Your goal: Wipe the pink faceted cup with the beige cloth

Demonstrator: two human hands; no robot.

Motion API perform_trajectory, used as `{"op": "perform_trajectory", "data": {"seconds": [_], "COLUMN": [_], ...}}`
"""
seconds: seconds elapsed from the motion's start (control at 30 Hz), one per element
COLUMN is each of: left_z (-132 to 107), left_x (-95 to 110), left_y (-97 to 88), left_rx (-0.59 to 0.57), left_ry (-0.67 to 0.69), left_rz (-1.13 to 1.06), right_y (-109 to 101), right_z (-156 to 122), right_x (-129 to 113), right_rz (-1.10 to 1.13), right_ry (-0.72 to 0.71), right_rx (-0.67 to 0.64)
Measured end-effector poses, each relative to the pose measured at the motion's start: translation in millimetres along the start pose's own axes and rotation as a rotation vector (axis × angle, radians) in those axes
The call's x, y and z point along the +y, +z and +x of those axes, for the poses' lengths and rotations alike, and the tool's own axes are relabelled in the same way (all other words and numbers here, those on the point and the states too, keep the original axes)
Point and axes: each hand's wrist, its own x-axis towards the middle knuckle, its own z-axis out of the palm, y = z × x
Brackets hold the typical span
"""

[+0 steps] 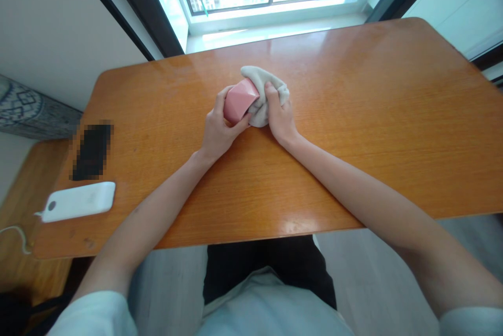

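Pink faceted item (238, 101): 1 pc., held up over the far half of tbl., about centre, tilted; its right side meets the cloth. Whether it touches the tbl.: can't tell.
Grey cloth (259, 89): 1 pc., bunched, w/ folds bulging past the item's far right edge; in contact w/ item. Whether any of it is tucked inside: can't tell, view blocked.
L hand (219, 129): fingers curled round item's left side, thumb along the near side; firm-looking pinch, item between thumb & fingers.
R hand (281, 118): closed on the cloth, thumb on top, pressing it toward item; other fingers mostly hidden.
Work done: item & cloth both in hand & brought together; cloth applied to item. How much of the surface it has covered: n/a from this view.
Work left: item not set down, cloth not laid aside; judged mid-job, exact stage unclear.
Item finish: visible facets look smooth, w/ light sheen; no marks made out at this res.
Tbl. (373, 116): brown wood, glossy, under both hands.
White device (78, 202): 1 pc., near left corner, cord at its left end; well apart from hands.
Dark obj. (93, 151): 1 pc., pixelated, just beyond white device; ID n/a.
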Motion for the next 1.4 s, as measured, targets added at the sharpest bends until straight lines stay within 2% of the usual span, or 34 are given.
{"op": "perform_trajectory", "data": {"seconds": [0.27, 0.33, 0.43, 0.53, 0.63, 0.77, 0.83, 0.93, 1.03, 1.2, 1.4], "left_z": [-1, 0, 0, 0, -3, -5, -4, -3, -4, -3, 0], "left_x": [-1, 1, 2, -1, -9, -20, -23, -22, -17, -4, 5], "left_y": [0.2, 0.1, 0.5, 1.8, 3.0, 4.4, 5.1, 5.3, 4.3, 4.4, 3.0], "left_rx": [0.010, 0.011, 0.021, 0.048, 0.045, -0.010, -0.031, -0.021, -0.018, 0.026, 0.030], "left_ry": [-0.009, -0.011, -0.016, -0.025, -0.058, -0.084, -0.101, -0.132, -0.122, -0.134, -0.068], "left_rz": [0.000, -0.003, -0.020, -0.053, -0.078, -0.089, -0.109, -0.143, -0.117, -0.057, -0.025], "right_y": [-1, -1, -4, -7, -7, -3, -1, 0, -2, -6, -6], "right_z": [-2, -4, -7, -13, -19, -24, -25, -26, -24, -19, -11], "right_x": [-2, -3, -7, -15, -21, -22, -22, -22, -21, -21, -19], "right_rz": [-0.062, -0.087, -0.169, -0.344, -0.497, -0.595, -0.623, -0.624, -0.567, -0.485, -0.363], "right_ry": [0.028, -0.019, -0.238, -0.474, -0.623, -0.830, -0.874, -0.869, -0.823, -0.657, -0.433], "right_rx": [0.006, -0.015, -0.057, -0.144, -0.207, -0.280, -0.325, -0.349, -0.311, -0.197, -0.161]}}
